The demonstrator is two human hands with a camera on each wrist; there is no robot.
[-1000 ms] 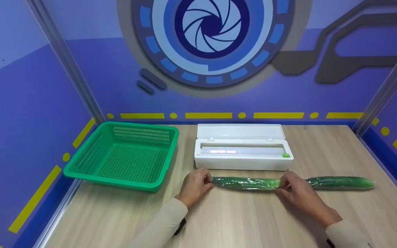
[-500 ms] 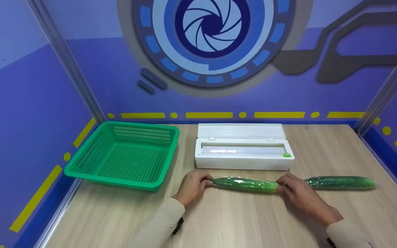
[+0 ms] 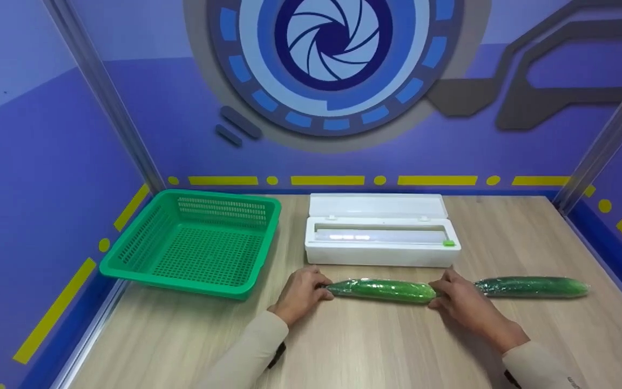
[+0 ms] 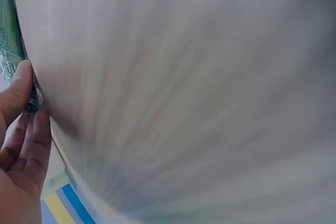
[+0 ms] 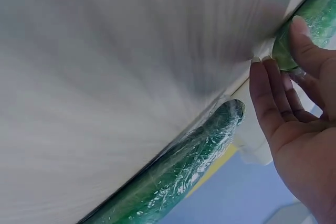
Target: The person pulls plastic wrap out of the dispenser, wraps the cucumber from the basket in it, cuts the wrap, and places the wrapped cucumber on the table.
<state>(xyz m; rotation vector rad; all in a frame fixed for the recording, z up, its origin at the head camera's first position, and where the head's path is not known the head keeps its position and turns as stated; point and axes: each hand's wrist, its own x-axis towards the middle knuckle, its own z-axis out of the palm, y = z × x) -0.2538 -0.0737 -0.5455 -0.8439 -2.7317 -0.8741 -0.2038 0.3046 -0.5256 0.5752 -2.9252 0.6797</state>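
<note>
A cucumber (image 3: 381, 290) in clear plastic wrap lies across the table in the middle of the head view. My left hand (image 3: 301, 292) pinches its dark left end between thumb and fingers; the left wrist view shows that tip (image 4: 32, 99) between them. At the lighter right end, my right hand (image 3: 467, 302) holds the wrapped end with thumb and fingertips. A second wrapped cucumber (image 3: 532, 287) lies to the right, just past my right hand, and shows its rounded end in the right wrist view (image 5: 191, 158).
Behind the cucumber stands a white cling film box (image 3: 381, 256) with its lid (image 3: 376, 205) raised and a film roll (image 3: 381, 236) inside. A green slatted basket (image 3: 251, 286) is at the left. Blue-purple panels enclose the table (image 3: 376, 351) at the back and sides.
The held cucumber has turned, with more of its lighter green side facing up. Both hands have shifted slightly left with it. Basket, box and second cucumber stay put.
</note>
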